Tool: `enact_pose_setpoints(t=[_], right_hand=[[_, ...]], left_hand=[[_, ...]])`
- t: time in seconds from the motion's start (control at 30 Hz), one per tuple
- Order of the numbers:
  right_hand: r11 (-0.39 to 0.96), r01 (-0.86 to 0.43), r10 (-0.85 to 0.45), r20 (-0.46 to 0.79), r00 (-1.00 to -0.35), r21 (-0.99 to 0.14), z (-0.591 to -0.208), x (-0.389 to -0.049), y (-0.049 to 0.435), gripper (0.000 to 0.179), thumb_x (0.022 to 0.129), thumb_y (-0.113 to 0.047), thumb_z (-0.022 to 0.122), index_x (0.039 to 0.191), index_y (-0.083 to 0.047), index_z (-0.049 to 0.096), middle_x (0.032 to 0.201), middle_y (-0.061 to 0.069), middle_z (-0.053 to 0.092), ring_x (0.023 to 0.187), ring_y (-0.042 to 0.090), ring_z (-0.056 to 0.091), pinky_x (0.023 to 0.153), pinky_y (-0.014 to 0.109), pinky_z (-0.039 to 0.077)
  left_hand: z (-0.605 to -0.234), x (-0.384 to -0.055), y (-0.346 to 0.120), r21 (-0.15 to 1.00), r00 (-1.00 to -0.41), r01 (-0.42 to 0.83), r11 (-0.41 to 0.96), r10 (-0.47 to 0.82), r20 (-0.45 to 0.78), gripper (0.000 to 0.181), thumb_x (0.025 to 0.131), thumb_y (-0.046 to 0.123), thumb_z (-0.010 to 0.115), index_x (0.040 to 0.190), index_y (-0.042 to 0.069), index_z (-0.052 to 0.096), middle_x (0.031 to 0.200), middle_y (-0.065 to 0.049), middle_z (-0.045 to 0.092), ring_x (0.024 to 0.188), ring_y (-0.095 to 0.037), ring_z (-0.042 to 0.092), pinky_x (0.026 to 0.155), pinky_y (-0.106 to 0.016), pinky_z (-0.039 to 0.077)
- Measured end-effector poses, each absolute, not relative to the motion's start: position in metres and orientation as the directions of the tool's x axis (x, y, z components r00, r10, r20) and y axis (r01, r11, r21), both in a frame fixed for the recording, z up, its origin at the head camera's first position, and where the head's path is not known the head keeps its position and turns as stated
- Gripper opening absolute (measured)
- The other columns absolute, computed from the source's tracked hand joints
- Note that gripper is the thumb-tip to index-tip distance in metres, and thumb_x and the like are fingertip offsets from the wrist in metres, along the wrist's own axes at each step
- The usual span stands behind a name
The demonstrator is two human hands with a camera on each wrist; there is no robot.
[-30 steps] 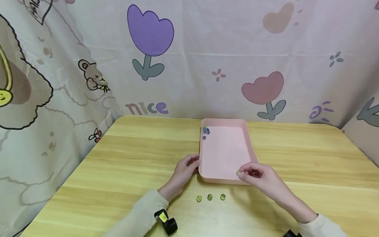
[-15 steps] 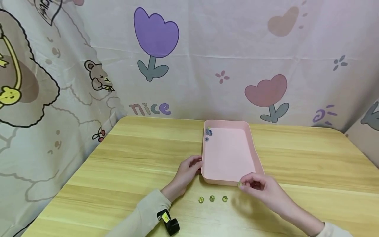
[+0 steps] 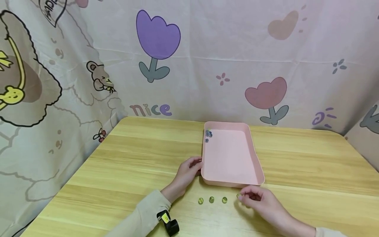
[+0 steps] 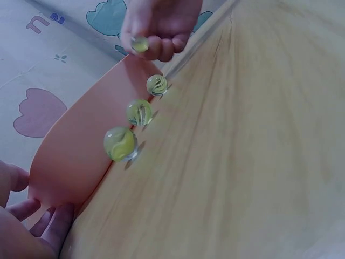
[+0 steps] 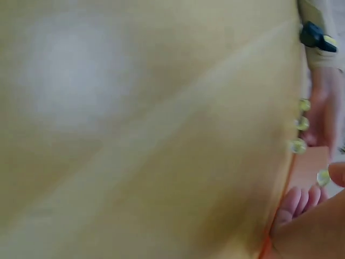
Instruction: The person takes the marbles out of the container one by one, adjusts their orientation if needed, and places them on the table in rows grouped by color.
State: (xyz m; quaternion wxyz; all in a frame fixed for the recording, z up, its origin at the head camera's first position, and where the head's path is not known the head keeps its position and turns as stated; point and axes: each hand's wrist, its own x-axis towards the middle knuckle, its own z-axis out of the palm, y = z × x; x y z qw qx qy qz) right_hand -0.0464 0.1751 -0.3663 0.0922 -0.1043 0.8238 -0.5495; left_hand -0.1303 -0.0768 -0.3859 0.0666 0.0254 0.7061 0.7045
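Note:
My right hand (image 3: 263, 202) pinches a clear yellow-green marble (image 4: 139, 44) between thumb and fingertip, low over the table just in front of the tray's near right corner. To its left, a yellow-green marble (image 3: 224, 199), a second marble (image 3: 211, 199) and a third marble (image 3: 200, 200) stand in a row on the wood. The pink tray (image 3: 222, 184) lies behind them. My left hand (image 3: 185, 174) holds the tray by its left side near the front corner, fingers (image 4: 56, 226) bent against the outer wall.
Several blue marbles (image 3: 209, 133) sit in the tray's far left corner, with a bit of yellow-green among them. The wooden table (image 3: 133, 158) meets a patterned cloth (image 3: 207, 39) at the back. A black wrist camera (image 3: 168, 223) is strapped to the left sleeve.
My right hand has brought the marble from over the tray's front right corner toward me and down to the table in front. The left hand still holds the tray.

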Motion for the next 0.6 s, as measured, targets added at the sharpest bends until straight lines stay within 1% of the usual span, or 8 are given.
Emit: enact_pose_setpoints(t=[0.1,0.2,0.33,0.43,0.6], right_hand=[[0.411,-0.053,-0.217,-0.041,-0.975,-0.91,-0.371,-0.044,0.172,0.014,0.09,-0.014,0.068,0.097,-0.002,0.067,0.084,0.0,0.06,0.073,0.007,0.052,0.061,0.021,0.047],[0.434,-0.058,-0.171,-0.019,-0.985,-0.899,-0.373,-0.043,0.169,0.013,0.088,-0.014,0.07,0.094,-0.003,0.067,0.083,0.001,0.058,0.072,0.007,0.053,0.061,0.021,0.047],[0.475,-0.105,-0.14,0.042,-0.989,-0.874,-0.377,-0.041,0.165,0.011,0.085,-0.013,0.074,0.09,-0.006,0.067,0.08,-0.001,0.056,0.07,0.006,0.05,0.058,0.021,0.046],[0.521,-0.142,-0.108,0.1,-0.989,-0.842,-0.38,-0.04,0.161,0.009,0.082,-0.012,0.077,0.086,-0.011,0.069,0.078,-0.005,0.056,0.069,0.005,0.049,0.058,0.02,0.046],[0.56,-0.211,-0.084,0.199,-0.976,-0.801,-0.385,-0.039,0.157,0.015,0.077,-0.008,0.08,0.081,-0.018,0.07,0.078,-0.013,0.055,0.07,0.003,0.05,0.06,0.02,0.046]], left_hand=[[-0.387,-0.13,-0.077,0.998,-0.989,-0.065,0.012,0.129,-0.066,0.034,0.098,0.01,0.056,0.127,-0.008,0.055,0.113,-0.017,0.06,0.097,-0.021,0.061,0.085,-0.032,0.054],[-0.386,-0.129,-0.077,0.998,-0.989,-0.067,0.011,0.128,-0.068,0.034,0.098,0.01,0.056,0.127,-0.008,0.055,0.113,-0.016,0.061,0.096,-0.02,0.061,0.085,-0.031,0.054],[-0.386,-0.128,-0.076,0.998,-0.99,-0.06,0.006,0.13,-0.06,0.033,0.098,0.009,0.055,0.126,-0.008,0.055,0.111,-0.016,0.061,0.096,-0.02,0.061,0.085,-0.031,0.054],[-0.386,-0.129,-0.075,0.999,-0.99,-0.051,0.002,0.132,-0.051,0.034,0.098,0.008,0.055,0.126,-0.01,0.054,0.112,-0.018,0.061,0.097,-0.02,0.061,0.085,-0.031,0.054],[-0.383,-0.129,-0.075,0.998,-0.99,-0.055,0.001,0.129,-0.055,0.035,0.098,0.009,0.055,0.127,-0.009,0.054,0.112,-0.018,0.06,0.097,-0.02,0.061,0.086,-0.031,0.054]])
